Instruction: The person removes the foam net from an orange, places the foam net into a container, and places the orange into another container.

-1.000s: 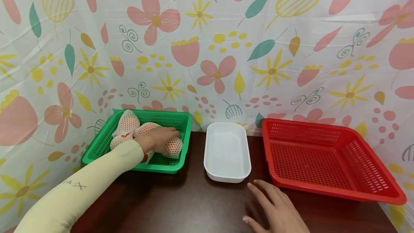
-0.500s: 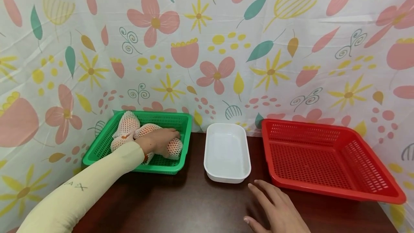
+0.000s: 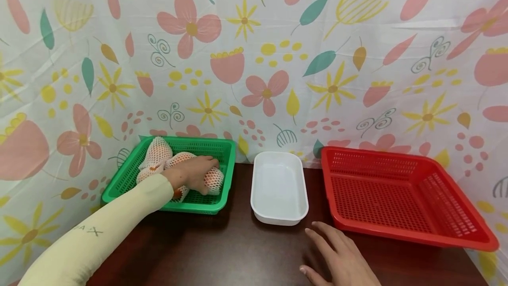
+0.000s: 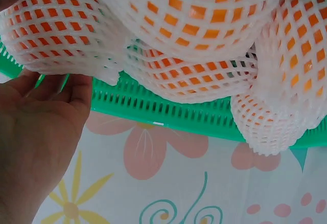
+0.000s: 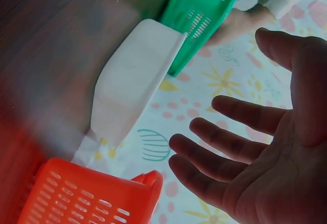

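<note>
My left hand [image 3: 192, 173] reaches into the green basket [image 3: 194, 207] and grips an orange-coloured fruit in a white foam net [image 3: 215, 182]. In the left wrist view, the fingers of that hand [image 4: 46, 116] curl under the netted fruit [image 4: 51, 35], with the thumb at its upper side. Several more netted fruits lie beside it, including one [image 3: 157, 150] against the basket's back left. My right hand [image 3: 341, 255] hovers over the table's front, fingers spread and holding nothing, near the white tray [image 3: 279, 220]. The palm of this hand [image 5: 276, 178] shows in the right wrist view.
A red basket [image 3: 397, 228] stands on the right of the dark brown table [image 3: 238, 255]. Between the two baskets sits the white tray, with nothing in it. A floral-print cloth [image 3: 270, 34] hangs closely behind and at the left side.
Between the earlier frames and now, my left hand barely shifts on the netted fruit. The right hand and the containers keep their places.
</note>
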A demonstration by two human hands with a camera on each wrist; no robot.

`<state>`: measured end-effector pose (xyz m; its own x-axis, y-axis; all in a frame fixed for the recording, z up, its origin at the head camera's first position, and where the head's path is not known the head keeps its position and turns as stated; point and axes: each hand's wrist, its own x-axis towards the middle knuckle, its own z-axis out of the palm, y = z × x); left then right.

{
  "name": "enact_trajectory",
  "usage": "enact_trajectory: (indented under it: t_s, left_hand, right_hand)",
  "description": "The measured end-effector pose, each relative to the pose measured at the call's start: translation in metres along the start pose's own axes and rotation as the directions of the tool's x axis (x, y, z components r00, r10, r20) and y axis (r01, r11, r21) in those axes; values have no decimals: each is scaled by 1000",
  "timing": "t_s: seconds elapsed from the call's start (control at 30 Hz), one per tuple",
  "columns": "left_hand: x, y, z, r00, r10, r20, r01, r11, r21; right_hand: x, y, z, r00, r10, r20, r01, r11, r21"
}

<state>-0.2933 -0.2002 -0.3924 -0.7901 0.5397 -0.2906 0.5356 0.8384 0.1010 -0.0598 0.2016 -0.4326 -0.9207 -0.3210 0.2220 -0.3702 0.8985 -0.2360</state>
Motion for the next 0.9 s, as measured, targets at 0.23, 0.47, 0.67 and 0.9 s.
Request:
enact_trajectory:
  t_s: [0.23, 0.47, 0.67, 0.9]
  left_hand:
    - [-3, 0, -5, 999, 12, -43, -12, 1000, -4]
    - [-13, -2, -11, 993, 6, -118, -9, 1000, -24]
    - [-23, -6, -15, 985, -26, -169, 10, 995, -99]
    - [-33, -6, -19, 974, -19, -227, -20, 985, -169]
  right_hand:
    - [-1, 2, 1, 1000, -8, -14, 8, 1000, 7]
    - [0, 2, 0, 1000, -3, -14, 3, 1000, 13]
    - [-1, 4, 2, 998, -32, -54, 32, 1000, -2]
    - [-2, 4, 1, 999, -25, -48, 25, 1000, -6]
